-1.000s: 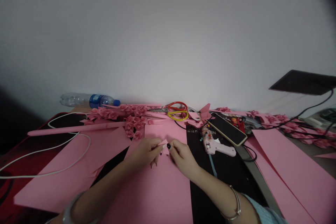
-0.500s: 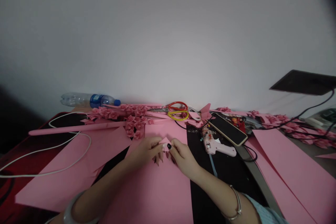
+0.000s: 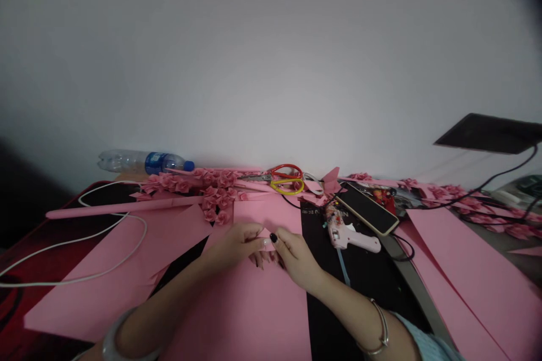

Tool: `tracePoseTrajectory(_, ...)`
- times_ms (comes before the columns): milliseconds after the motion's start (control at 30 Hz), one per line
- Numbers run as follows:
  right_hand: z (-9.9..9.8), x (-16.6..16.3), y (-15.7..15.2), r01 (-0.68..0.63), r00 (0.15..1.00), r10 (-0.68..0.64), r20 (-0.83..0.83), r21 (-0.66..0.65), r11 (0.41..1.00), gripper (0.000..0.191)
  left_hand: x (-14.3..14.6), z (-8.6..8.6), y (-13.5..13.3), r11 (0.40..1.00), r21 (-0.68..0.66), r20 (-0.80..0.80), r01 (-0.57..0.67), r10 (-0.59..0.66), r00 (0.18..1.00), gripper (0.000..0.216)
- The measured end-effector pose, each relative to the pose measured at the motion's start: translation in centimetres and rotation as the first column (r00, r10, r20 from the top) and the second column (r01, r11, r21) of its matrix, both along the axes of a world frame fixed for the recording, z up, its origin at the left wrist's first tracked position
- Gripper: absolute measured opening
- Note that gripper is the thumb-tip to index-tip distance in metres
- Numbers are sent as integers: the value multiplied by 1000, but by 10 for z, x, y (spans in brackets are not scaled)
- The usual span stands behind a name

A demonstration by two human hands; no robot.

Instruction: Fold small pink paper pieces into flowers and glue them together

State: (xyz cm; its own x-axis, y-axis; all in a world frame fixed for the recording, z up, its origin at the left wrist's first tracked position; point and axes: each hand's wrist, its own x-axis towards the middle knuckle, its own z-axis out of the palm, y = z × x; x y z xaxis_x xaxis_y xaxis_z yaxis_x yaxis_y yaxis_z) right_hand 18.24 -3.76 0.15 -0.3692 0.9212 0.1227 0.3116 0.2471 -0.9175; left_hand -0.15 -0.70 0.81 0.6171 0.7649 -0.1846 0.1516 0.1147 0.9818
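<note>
Both my hands meet over a large pink paper sheet (image 3: 249, 316) in the middle of the table. My left hand (image 3: 235, 245) and my right hand (image 3: 294, 254) pinch a small folded pink paper piece (image 3: 266, 235) between their fingertips, pressing it low against the sheet. My right thumbnail is painted dark. A bracelet sits on each wrist.
A pile of pink paper roses (image 3: 207, 189) lies behind the hands, with scissors (image 3: 283, 172) and yellow bands (image 3: 287, 186). A pink glue gun (image 3: 349, 234) and a phone (image 3: 368, 208) lie to the right. A water bottle (image 3: 144, 162), a white cable (image 3: 84, 242) and a rolled pink tube (image 3: 122, 207) are on the left.
The fingers have drawn closer together and lowered the small pink piece flatter onto the sheet; its raised corner is folded down. The arms have hardly moved.
</note>
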Motion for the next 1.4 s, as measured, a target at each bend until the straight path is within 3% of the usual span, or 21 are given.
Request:
tracePoseTrajectory(167,-3,-1,-1,15,1000,-15,9,3,1000,38,0,1,-1,1000,15,-5,3,-3,1000,33)
tracePoseTrajectory(567,-2,-1,3,72,986,-95,136,165,984,31,3,1,-3,995,-81,-40,-61,58,998,40)
tracePoseTrajectory(733,-3,-1,3,64,989,-87,122,180,982,32,1,2,-2,996,-73,-44,-52,49,998,41)
tracePoseTrajectory(933,-5,-1,2,108,989,-123,78,178,978,32,1,4,-1,997,-73,-56,-15,11,998,24)
tracePoseTrajectory(1167,-3,-1,2,233,970,-241,16,199,952,17,1,4,2,993,-35,-59,-116,114,992,33)
tracePoseTrajectory(1400,0,-1,-2,46,993,-71,98,243,969,23,2,8,-4,988,122,-115,-92,106,988,24)
